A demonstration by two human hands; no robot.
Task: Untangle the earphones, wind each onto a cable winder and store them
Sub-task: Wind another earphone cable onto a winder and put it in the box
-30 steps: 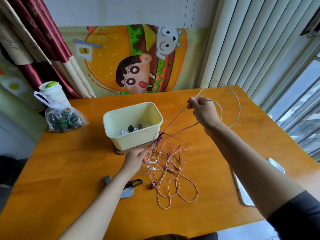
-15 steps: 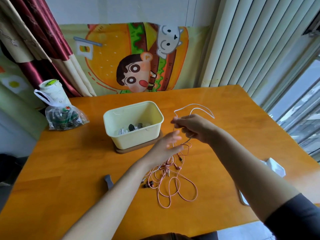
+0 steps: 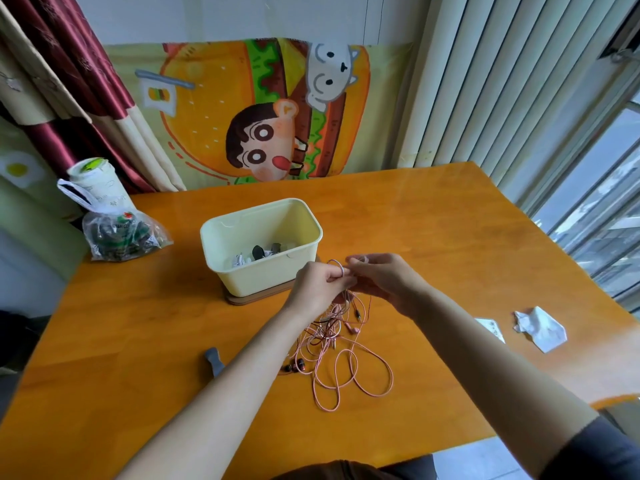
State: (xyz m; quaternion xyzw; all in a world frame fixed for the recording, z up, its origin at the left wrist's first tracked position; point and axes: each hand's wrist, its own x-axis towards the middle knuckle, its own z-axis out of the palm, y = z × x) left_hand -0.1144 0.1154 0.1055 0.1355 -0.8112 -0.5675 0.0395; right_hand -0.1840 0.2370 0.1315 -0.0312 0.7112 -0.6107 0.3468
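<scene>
A tangle of pink earphone cables (image 3: 341, 362) lies on the orange table (image 3: 433, 237), with dark earbuds (image 3: 294, 367) at its left. My left hand (image 3: 317, 284) and my right hand (image 3: 384, 277) meet just above the tangle and both pinch a small white cable loop (image 3: 336, 264). Pink strands run from my hands down to the pile. A grey cable winder (image 3: 214, 358) lies left of my left forearm, partly hidden by it. A cream storage box (image 3: 261, 244) stands behind my hands with wound earphones inside.
A clear bag of dark items (image 3: 121, 233) and a white cup (image 3: 95, 187) sit at the table's far left. Crumpled white paper (image 3: 540, 329) and a white card (image 3: 491, 327) lie at the right. The box rests on a brown lid (image 3: 252, 296).
My right hand came down from its raised pull toward the tangle. My left hand rose from the table to meet it. The long white loop has shrunk to a small one between my fingers.
</scene>
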